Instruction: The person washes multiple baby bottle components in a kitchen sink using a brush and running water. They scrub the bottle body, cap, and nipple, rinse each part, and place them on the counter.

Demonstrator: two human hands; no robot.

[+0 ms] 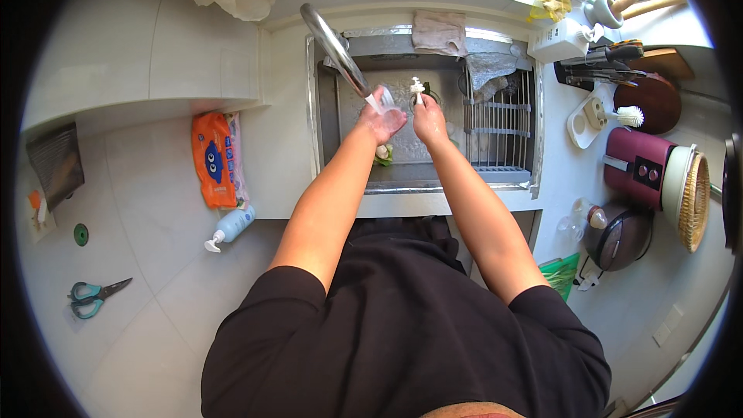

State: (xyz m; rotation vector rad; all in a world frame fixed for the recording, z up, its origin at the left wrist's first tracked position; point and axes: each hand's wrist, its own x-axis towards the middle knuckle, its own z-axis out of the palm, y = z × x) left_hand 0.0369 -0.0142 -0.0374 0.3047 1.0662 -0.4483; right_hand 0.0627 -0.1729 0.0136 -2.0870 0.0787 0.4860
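Observation:
My left hand [380, 125] is under the spout of the metal faucet [339, 52], palm turned up, around a small clear container [393, 120]. Water falls from the spout onto it. Just to the right, my right hand [430, 122] grips a small white plastic piece [417, 87] with a knobbed top; its exact kind is too small to tell. Both hands are wet and above the stainless steel sink [400, 173]. A pale green vegetable piece [383, 155] lies in the basin, partly below my left wrist.
A metal drying rack [496, 122] spans the basin's right side. A folded cloth [439, 33] hangs on the back rim. At right stand a white pump bottle [558, 40], a knife block [572, 75] and a maroon appliance [635, 167]. An orange wipes pack [213, 159] is at left.

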